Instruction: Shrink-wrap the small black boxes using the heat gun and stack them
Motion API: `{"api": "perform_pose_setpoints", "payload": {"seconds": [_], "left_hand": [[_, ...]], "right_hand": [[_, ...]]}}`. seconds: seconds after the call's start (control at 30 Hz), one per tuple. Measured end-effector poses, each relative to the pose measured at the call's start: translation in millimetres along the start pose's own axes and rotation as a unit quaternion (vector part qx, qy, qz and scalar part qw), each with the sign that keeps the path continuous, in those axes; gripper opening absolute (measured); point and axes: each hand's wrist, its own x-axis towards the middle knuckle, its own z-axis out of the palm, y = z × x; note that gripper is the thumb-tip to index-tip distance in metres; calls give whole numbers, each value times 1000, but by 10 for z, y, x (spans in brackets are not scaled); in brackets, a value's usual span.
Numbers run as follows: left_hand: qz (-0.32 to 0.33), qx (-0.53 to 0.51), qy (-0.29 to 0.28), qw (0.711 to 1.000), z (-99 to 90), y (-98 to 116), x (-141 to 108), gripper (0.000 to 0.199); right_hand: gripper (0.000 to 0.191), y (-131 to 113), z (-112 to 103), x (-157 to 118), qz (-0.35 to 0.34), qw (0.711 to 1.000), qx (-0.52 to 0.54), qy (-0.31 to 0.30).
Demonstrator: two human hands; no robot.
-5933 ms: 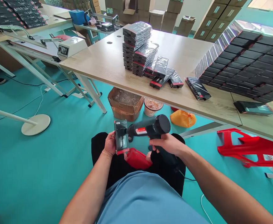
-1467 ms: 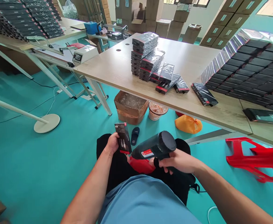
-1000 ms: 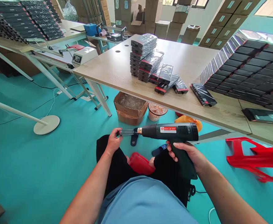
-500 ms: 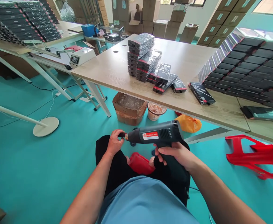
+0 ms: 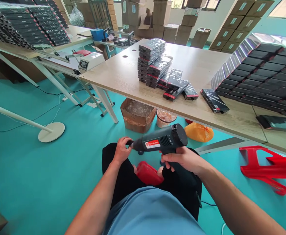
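Note:
A dark heat gun (image 5: 164,139) with a red and white label lies across my lap area, its nozzle pointing left. My right hand (image 5: 178,159) is wrapped round its handle. At the nozzle's tip, my left hand (image 5: 122,150) has its fingers closed on a small black piece (image 5: 129,142), partly hidden by the fingers. Beyond, on the wooden table (image 5: 113,73), stand stacks of film-wrapped black boxes (image 5: 155,67). A single wrapped box (image 5: 214,100) lies nearer the table's front edge.
A large wrapped block of boxes (image 5: 260,71) stands at the right. Under the table are a carton (image 5: 138,122), a basket (image 5: 164,122) and an orange bag (image 5: 199,131). A red stool (image 5: 258,168) lies at the right, and a white round base (image 5: 51,132) at the left.
The heat gun has turned slightly, its rear end now nearer and further left. The room has shifted a little to the right and down in view. Both hands keep their hold.

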Motion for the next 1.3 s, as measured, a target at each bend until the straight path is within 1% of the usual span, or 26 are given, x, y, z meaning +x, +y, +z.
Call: {"api": "perform_pose_setpoints", "payload": {"seconds": [0.03, 0.07, 0.17, 0.2, 0.27, 0.33, 0.37, 0.47, 0.5, 0.6, 0.63, 0.67, 0.73, 0.8, 0.83, 0.9, 1.0, 1.13, 1.3], "left_hand": [[-3, -4, 2, 1000, -1, -1, -4, 42], [-8, -9, 7, 1000, -3, 2, -9, 43], [-14, -26, 24, 999, -12, 10, -24, 45], [-11, -27, 26, 999, -15, 4, -28, 45], [6, -10, 28, 1000, -15, -27, -30, 42], [33, 28, 33, 999, -4, -78, -23, 39], [47, 49, 36, 997, 3, -107, -18, 38], [78, 93, 35, 992, 18, -181, -3, 40], [84, 101, 33, 991, 18, -198, 1, 39], [98, 114, 41, 988, 7, -223, 8, 35], [101, 116, 47, 987, 1, -224, 7, 34], [102, 118, 53, 986, -5, -223, 5, 34], [98, 113, 58, 987, -20, -218, -7, 36], [91, 98, 57, 989, -40, -217, -26, 37], [87, 90, 57, 991, -50, -220, -34, 37], [80, 73, 59, 992, -63, -231, -47, 37], [76, 51, 61, 994, -55, -248, -48, 35], [72, 39, 59, 995, -19, -233, -30, 32], [71, 52, 53, 995, -22, -172, -29, 32]], "right_hand": [[22, 13, -4, 10, 3, 1000, 3, -1], [21, 27, -17, 18, 3, 1000, 1, 17], [20, 67, -87, 24, 2, 995, -9, 97], [21, 79, -103, 17, 4, 995, -2, 101], [23, 98, -101, -9, 11, 998, 26, 63], [23, 106, -54, -33, 10, 999, 48, 23], [21, 106, -22, -41, 10, 999, 47, 23], [17, 91, 68, -50, 20, 997, 8, 68], [17, 88, 90, -48, 23, 997, -1, 70], [16, 106, 122, -26, 3, 1000, -6, 27], [16, 122, 113, -12, -4, 1000, -10, 29], [16, 141, 90, 3, -8, 999, -19, 48], [18, 186, -2, 24, -9, 993, -26, 112], [23, 233, -147, 16, 2, 987, 6, 159], [27, 258, -228, -1, 9, 985, 35, 168], [31, 310, -381, -56, 26, 981, 94, 170], [28, 378, -515, -145, 38, 973, 157, 166], [21, 407, -523, -190, 55, 962, 217, 155], [19, 378, -525, -166, 69, 956, 252, 131]]}}
